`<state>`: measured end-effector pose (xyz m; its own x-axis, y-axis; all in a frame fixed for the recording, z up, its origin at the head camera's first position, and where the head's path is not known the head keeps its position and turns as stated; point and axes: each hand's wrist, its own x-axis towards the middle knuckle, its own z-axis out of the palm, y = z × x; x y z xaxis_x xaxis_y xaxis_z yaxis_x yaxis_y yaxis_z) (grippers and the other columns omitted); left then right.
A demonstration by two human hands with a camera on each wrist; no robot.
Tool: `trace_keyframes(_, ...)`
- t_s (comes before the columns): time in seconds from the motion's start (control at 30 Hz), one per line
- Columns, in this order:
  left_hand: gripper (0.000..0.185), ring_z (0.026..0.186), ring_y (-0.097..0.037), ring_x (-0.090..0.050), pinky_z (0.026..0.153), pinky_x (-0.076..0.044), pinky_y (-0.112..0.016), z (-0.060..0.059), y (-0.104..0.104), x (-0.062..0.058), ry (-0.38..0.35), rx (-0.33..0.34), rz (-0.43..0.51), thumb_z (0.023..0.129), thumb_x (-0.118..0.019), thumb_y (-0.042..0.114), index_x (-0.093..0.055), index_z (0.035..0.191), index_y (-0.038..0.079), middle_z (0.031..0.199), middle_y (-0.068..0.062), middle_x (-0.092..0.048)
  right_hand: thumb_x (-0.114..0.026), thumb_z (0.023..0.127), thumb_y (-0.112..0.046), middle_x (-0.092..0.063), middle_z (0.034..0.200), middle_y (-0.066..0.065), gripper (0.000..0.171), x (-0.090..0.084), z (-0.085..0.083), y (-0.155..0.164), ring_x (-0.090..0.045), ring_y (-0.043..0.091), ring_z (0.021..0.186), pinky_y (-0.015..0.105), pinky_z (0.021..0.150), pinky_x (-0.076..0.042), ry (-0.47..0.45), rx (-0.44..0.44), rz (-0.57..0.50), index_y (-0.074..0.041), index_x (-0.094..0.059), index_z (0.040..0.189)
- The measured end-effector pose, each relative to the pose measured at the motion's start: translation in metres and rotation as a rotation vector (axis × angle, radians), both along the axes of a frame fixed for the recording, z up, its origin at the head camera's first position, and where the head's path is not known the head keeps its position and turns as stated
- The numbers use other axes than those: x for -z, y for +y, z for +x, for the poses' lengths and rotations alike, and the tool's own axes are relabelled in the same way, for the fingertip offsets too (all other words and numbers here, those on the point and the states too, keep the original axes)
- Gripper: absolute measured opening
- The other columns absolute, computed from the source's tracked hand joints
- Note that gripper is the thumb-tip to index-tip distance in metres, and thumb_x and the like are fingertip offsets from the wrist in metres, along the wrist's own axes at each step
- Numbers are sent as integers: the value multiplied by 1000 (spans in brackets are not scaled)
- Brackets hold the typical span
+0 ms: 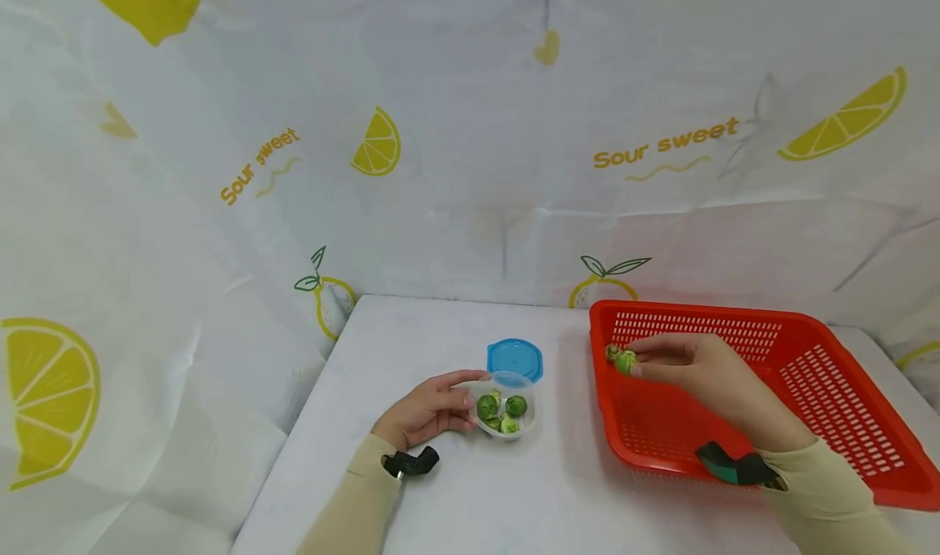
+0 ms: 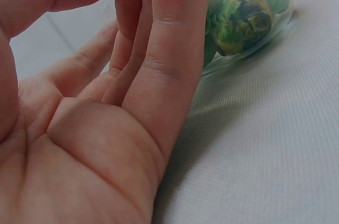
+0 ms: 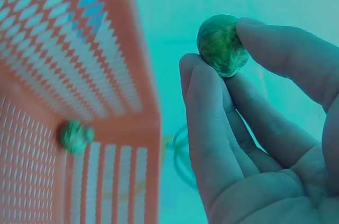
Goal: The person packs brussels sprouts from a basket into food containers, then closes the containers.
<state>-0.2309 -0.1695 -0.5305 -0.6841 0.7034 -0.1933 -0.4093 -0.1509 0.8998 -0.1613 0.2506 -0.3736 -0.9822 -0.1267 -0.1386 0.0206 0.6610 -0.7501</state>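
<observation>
My right hand [image 1: 712,379] is over the red basket [image 1: 602,392], pinching a Brussels sprout [image 1: 627,362] between thumb and fingertips. That same sprout [image 3: 222,45] shows in the right wrist view, held up beside the basket wall. Another sprout [image 1: 613,351] lies in the basket's far left corner. On the table, my left hand [image 1: 429,408] holds the left side of a small clear round container [image 1: 534,420]. Several green sprouts [image 1: 516,406] sit inside it. The left wrist view shows the hand's bent fingers [image 2: 169,49] against the container, partly hiding it.
Just behind the container lies a blue plastic lid [image 1: 516,359]. The white table [image 1: 441,506] meets a lemon-print cloth [image 1: 470,163] at its back and left. The basket's tall slotted walls take up the table's right side.
</observation>
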Motion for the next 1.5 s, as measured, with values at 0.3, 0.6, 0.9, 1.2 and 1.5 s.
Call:
trace_keyframes(0.3,54,85,-13,-75,84,-66,-26,-1,-1,3,-19,-7,2,110,-58,7,-47,163,11,95,-4,-72,-82,96,-46,-82,114,-1,47,1,-2,-46,-76,17,108,48,103,-63,-8,-20,-92,-18,-76,134)
trace_keyframes(0.6,53,85,-13,-74,84,-66,-26,-3,-1,3,-8,-6,-5,110,-57,6,-49,162,11,96,-4,-71,-83,97,-37,-81,115,2,42,-1,-2,-83,-77,16,103,39,99,-64,-8,-30,-174,-14,-77,132)
trace_keyframes(0.9,53,85,-13,-74,84,-65,-26,-3,-1,3,-8,-13,-9,109,-56,5,-49,161,10,108,-5,-69,-84,96,-32,-81,109,3,41,14,3,-119,-76,18,102,41,95,-64,-9,-15,-206,-13,-77,131)
trace_keyframes(1.2,54,84,-14,-74,83,-65,-26,-3,1,2,-17,-21,-17,108,-58,5,-49,161,11,105,-7,-69,-85,95,-19,-82,109,5,31,44,1,-147,-77,17,98,37,90,-68,-2,-26,-230,-8,-79,123)
trace_keyframes(1.5,53,84,-14,-73,81,-65,-26,-4,0,1,-11,-26,-25,107,-59,6,-50,159,11,108,-8,-68,-89,90,-16,-81,101,0,25,60,1,-163,-77,13,92,32,82,-68,36,5,-143,-12,-82,114)
